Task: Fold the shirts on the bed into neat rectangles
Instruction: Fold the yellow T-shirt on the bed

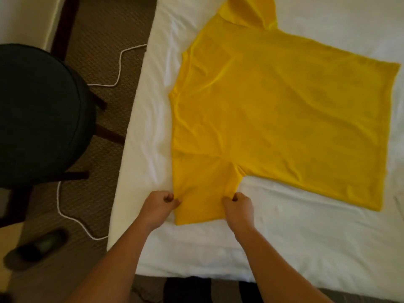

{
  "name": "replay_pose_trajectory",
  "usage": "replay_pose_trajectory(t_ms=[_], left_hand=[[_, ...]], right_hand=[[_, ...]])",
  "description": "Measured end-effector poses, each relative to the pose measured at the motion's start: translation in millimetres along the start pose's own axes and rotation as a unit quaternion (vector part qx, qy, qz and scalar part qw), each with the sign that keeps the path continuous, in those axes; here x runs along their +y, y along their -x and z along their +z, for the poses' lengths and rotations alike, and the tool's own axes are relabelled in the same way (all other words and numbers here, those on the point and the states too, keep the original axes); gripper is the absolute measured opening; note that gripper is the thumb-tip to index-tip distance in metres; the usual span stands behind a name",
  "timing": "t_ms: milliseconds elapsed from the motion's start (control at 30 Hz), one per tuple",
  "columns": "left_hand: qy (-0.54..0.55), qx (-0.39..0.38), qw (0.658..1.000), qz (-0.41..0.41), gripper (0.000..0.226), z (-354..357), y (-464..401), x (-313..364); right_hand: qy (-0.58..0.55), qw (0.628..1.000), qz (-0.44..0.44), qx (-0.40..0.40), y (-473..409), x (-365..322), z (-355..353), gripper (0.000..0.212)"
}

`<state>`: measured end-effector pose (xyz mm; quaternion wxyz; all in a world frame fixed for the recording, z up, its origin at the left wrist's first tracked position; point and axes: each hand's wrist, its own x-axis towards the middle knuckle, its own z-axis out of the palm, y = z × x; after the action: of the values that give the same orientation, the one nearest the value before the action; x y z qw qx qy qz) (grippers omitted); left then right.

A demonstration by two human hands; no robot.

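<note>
Yellow shirt (273, 110) lies spread flat on the white bed (306, 237), filling the centre and right of the frame, with the collar side toward the left and the hem toward the right; one sleeve (203, 189) points down to the lower centre of the frame, the other sleeve (251, 12) reaches the top edge. The left hand (158, 207) pinches the left edge of the near sleeve with its fingers curled closed on the cloth; the right hand (239, 207) grips the right edge of the same sleeve in the same way, close to the armpit seam.

I judge that the step in hand is to fold this sleeve up onto the body; no fold is made yet, so the task is at an early point. To do it well, both hands should lift together and keep the sleeve stretched between them, so the cloth does not bunch; the fold line should run straight along the side edge of the body; the small wrinkles near the armpit need smoothing after. On the floor at the left stand a dark round stool (39, 114) and a white cable (72, 215); they are well apart from the work.
</note>
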<state>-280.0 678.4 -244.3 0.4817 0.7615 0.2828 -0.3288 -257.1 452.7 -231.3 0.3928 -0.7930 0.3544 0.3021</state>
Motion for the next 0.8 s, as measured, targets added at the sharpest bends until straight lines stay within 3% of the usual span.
replay_pose_trajectory(t_ms=[100,167,233,300,367,433,600,700,800], left_hand=[[-0.04,0.025,0.998,-0.031,0.043,5.5,6.8,-6.6],[-0.106,0.083,0.99,-0.048,0.03,14.7,16.5,-0.3],[-0.223,0.196,0.955,-0.014,0.027,27.6,27.3,19.9],[-0.326,0.253,0.906,0.09,0.041,47.2,25.8,42.5],[-0.385,0.235,0.871,0.193,0.043,71.4,16.2,66.5],[-0.449,0.2,0.831,0.261,0.041,97.6,3.8,89.6],[-0.57,0.143,0.733,0.343,0.038,149.5,-20.9,133.0],[-0.594,0.154,0.719,0.327,0.031,161.4,-30.1,141.6],[-0.597,0.151,0.714,0.334,0.034,164.4,-33.1,142.5]], right_hand=[[0.05,0.996,0.0,-0.073,-10.6,4.3,-14.3,0.026],[0.055,0.993,-0.013,-0.102,-14.0,8.3,-32.4,0.026],[0.091,0.993,-0.047,-0.064,-18.0,15.7,-57.6,0.022],[0.149,0.984,-0.098,0.016,-28.8,30.4,-89.6,0.014],[0.215,0.953,-0.188,0.099,-45.1,50.4,-124.4,0.009],[0.301,0.906,-0.251,0.159,-64.7,72.8,-159.1,0.019],[0.458,0.823,-0.252,0.223,-114.5,112.1,-249.4,0.033],[0.503,0.793,-0.258,0.226,-132.8,130.8,-288.9,0.022],[0.499,0.799,-0.266,0.203,-139.8,141.7,-315.7,0.028]])
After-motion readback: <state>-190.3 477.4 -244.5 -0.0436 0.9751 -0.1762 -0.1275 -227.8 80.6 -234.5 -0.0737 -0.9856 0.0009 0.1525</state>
